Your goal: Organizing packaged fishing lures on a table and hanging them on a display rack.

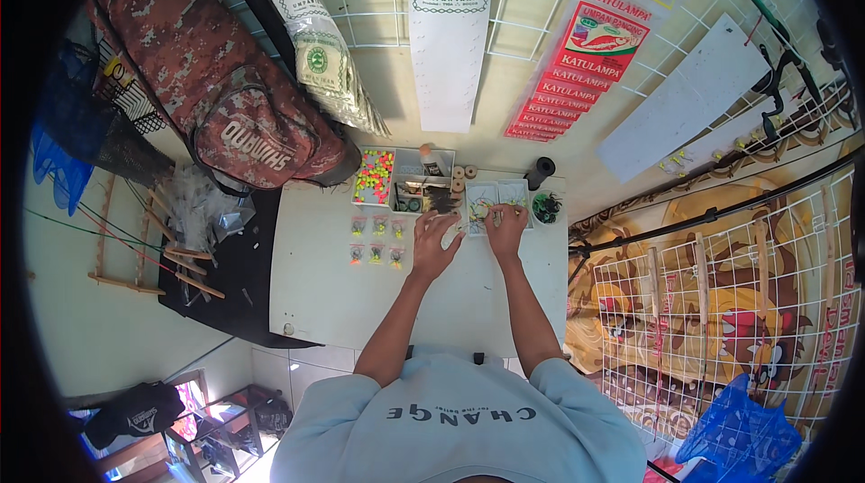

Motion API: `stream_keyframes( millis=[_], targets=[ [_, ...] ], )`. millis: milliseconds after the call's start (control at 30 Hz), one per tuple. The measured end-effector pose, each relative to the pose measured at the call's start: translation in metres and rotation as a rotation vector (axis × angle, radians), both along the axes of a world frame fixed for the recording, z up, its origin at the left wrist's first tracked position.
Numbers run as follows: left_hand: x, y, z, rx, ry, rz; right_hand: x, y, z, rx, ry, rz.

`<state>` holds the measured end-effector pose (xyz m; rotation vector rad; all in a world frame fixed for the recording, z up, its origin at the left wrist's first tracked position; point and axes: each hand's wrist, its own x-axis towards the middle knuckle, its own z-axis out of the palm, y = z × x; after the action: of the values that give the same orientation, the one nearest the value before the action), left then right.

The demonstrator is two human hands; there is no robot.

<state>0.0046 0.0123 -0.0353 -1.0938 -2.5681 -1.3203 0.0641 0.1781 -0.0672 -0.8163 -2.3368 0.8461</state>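
Above the white tabletop, my left hand (pixel 436 240) curls its fingers around something small and pale, too small to make out, just left of the white trays. My right hand (pixel 505 229) has its fingertips closed at the near part of a white tray (pixel 513 186), among small pale-green and yellow tackle; what they grip is unclear. A second white tray (pixel 482 190) adjoins it on the left. Several small bags (pixel 376 255) of coloured tackle lie to the left of my left hand. A box of bright beads (pixel 373 176) and a divided organizer (pixel 423 184) stand behind them.
A green-filled cup (pixel 546 207), dark cylinder (pixel 540 173) and tape rolls (pixel 459 175) are on the white table (pixel 324 294). A camouflage bag (pixel 225 95) leans at back left. Wire grid racks (pixel 784 285) stand right, a dark tripod bar (pixel 649 213) beside them. Packets hang on the back wall.
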Motion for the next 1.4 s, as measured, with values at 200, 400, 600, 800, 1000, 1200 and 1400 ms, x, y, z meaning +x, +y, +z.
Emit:
stream_keyframes(
  millis=[200,400,600,800,1000,1200,1400],
  targets=[
    [0.004,0.004,0.002,0.008,-0.003,-0.006,0.001,0.018,-0.007,-0.04,0.122,0.06],
    [0.001,0.003,0.005,0.052,0.04,-0.004,-0.006,0.027,0.021,-0.33,0.165,0.121],
    [0.002,0.003,0.007,0.077,0.048,0.018,0.003,0.006,0.066,-0.564,0.189,0.283],
    [0.004,0.004,0.01,0.081,0.022,0.017,0.012,-0.012,0.088,-0.046,0.117,0.505],
    [0.007,0.008,0.012,0.11,-0.016,0.021,0.014,-0.01,0.093,0.005,0.046,0.506],
    [0.006,0.009,0.013,0.135,-0.009,0.03,0.012,-0.008,0.1,0.04,0.036,0.538],
    [0.005,0.008,0.015,0.146,-0.007,0.027,0.015,-0.01,0.114,0.057,0.084,0.553]
  ],
)
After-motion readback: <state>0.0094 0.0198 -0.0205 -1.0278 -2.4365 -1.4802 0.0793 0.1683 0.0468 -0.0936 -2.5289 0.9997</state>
